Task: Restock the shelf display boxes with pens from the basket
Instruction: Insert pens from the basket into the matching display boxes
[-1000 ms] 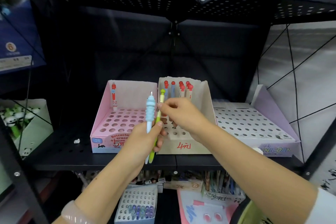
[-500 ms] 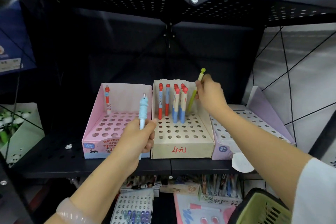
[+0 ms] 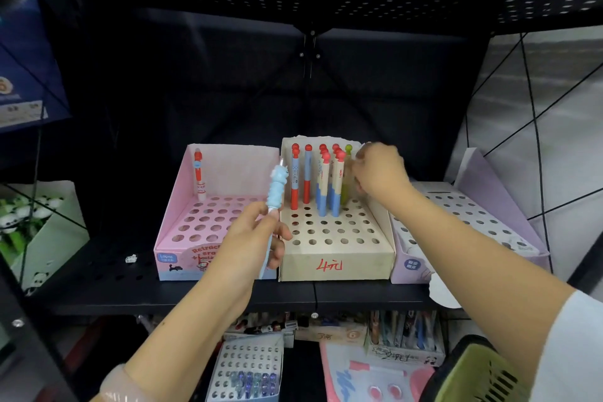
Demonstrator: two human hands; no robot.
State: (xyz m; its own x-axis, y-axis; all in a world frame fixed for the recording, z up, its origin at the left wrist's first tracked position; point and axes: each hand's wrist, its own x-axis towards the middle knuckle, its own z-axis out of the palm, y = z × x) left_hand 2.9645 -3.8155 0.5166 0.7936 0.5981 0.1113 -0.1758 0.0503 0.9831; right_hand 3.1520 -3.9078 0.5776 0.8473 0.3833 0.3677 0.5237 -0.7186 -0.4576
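Left hand (image 3: 251,240) gripped a blue pen (image 3: 276,193) upright, between pink box (image 3: 182,232) and beige box (image 3: 336,258). Right hand (image 3: 380,173), fingers curled, was at the green pen (image 3: 346,183) standing in the beige box's far right holes; grip unclear. Basket (image 3: 473,375) sat near right.

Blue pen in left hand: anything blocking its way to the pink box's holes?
Nothing visible. The left hand holds the blue pen upright just over the pink box, whose open holes lie directly beside it.

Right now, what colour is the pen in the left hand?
Light blue, with a bumpy sleeve: the pen shows in the head view.
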